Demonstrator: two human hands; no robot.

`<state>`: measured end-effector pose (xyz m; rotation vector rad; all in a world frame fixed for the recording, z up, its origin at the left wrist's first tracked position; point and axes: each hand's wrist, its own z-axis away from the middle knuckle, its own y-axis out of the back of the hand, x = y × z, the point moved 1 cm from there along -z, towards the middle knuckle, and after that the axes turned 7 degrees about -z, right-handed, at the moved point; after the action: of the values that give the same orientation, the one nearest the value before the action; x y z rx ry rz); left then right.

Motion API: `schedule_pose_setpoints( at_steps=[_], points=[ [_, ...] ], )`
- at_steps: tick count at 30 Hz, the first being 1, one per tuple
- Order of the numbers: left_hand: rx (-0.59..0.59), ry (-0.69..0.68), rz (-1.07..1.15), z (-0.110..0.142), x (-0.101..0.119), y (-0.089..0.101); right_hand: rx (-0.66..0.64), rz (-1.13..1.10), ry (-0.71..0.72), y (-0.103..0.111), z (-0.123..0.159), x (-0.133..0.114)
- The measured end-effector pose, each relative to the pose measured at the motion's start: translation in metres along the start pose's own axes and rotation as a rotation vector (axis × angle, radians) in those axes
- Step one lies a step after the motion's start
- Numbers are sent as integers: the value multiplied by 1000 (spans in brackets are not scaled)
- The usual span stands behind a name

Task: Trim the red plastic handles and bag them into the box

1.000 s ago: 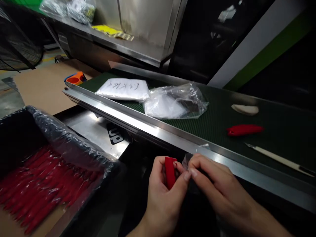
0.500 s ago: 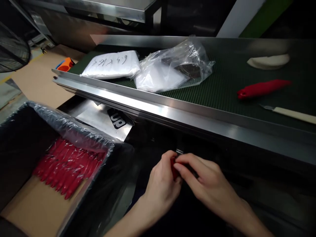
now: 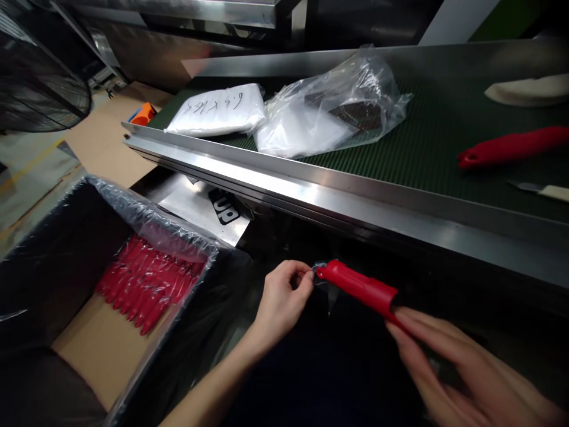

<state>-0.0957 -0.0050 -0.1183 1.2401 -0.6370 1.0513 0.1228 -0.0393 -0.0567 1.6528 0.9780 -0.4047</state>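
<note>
A red plastic handle-like piece [image 3: 360, 287], with a small hole at its far end, slants across the dark space below the conveyor. My right hand [image 3: 453, 356] grips its near end between thumb and fingers. Thumb and index finger of my left hand [image 3: 287, 290] are pinched together just left of the holed tip. From that pinch a scrap of thin clear plastic [image 3: 319, 271] reaches toward the tip; whether it is a bag I cannot tell. Another red piece [image 3: 511, 147] lies on the conveyor beside a pale-handled knife [image 3: 553, 191].
A plastic-lined box [image 3: 213, 261] at left holds several red pieces [image 3: 146, 284] in clear wrap. On the green conveyor belt [image 3: 435, 154] rest a white packet [image 3: 217, 111], a clear bag [image 3: 333, 112] and a pale curved piece [image 3: 528, 92]. A fan [image 3: 40, 77] stands far left.
Both hands were close together around a red piece. My right hand has moved right and toward me with it, exposing its length, while my left pinches clear plastic. The view has shifted right-to-left slightly.
</note>
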Motion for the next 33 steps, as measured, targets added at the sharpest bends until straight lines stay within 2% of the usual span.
schedule_pose_setpoints(
  at_steps=[6,9,12,14,18,22,25,29,31,33],
  points=[
    [18,5,99,3,-4,-5,-303,110,419,-7,0,6],
    [42,-25,98,6,-10,-7,-378,133,581,-9,0,9],
    [68,-90,56,14,-14,-7,-367,183,627,-18,1,12],
    [78,-133,32,20,-14,-8,-313,173,553,-27,5,15],
    [139,-147,24,28,-18,-16,-73,-80,191,-52,22,19],
    [194,-116,45,33,-29,-29,167,-180,-153,-74,34,14],
    [194,-71,76,37,-36,-36,191,-323,-379,-83,34,12],
    [158,1,162,42,-36,-39,148,-450,-459,-87,34,17],
    [135,30,226,42,-33,-39,163,-424,-426,-85,36,21],
    [128,76,303,41,-32,-38,162,-367,-331,-82,38,24]
  ],
)
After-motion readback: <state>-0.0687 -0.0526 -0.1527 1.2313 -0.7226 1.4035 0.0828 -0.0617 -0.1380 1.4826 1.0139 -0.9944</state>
